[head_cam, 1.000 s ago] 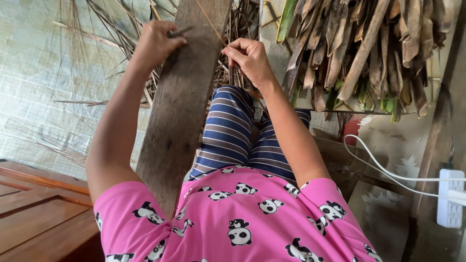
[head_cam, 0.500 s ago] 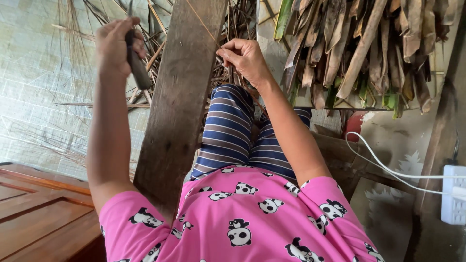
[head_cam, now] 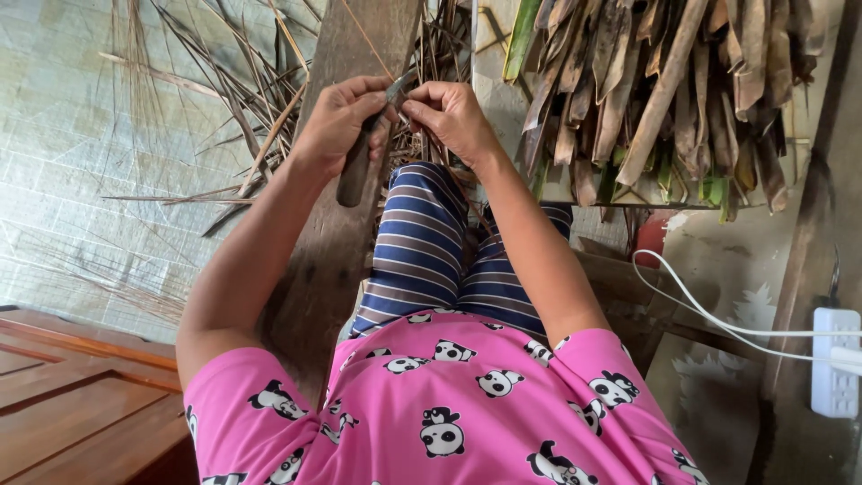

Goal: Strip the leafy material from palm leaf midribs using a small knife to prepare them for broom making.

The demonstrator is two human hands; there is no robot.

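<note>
Left hand (head_cam: 339,121) clenched round knife (head_cam: 357,166): dark handle trails to 7 o'clock, blade tip points to 2 o'clock, toward right hand (head_cam: 452,115). Right hand pinches thin leaf strip (head_cam: 366,40), which runs off to 11 o'clock over wooden plank (head_cam: 328,242). Blade seems to touch strip just beside right fingertips, contact unclear. Hands nearly touching

I see my own torso in a bright pink short-sleeved top printed all over with small black-and-white panda figures; its sleeves end well back from each hand, above the elbows. Both forearms are bare, and my left hand (head_cam: 346,117) and right hand (head_cam: 452,112) carry no rings or bands that I can make out. Below the hands, my legs wear dark blue trousers with thin pale stripes.
</note>
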